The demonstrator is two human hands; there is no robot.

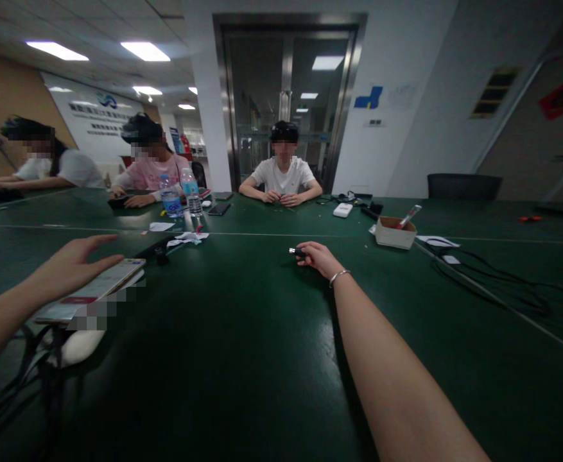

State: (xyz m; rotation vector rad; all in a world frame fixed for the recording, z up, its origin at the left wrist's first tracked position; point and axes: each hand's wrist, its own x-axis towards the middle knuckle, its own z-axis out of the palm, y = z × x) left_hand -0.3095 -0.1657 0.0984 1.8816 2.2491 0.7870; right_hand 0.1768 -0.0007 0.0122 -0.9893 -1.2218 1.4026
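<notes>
Right hand grips black connector, left hand apart

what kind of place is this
Probably an office meeting room: a long green table shared by several people, a wall sign with a logo, and glass double doors with metal frames.

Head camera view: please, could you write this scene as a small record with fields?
right hand: holds a small dark object with a shiny end
left hand: open, near a flat pale item; contact unclear
surface: green table
right side: open box, black cables
far left: two bottles
people: three, seated
</notes>
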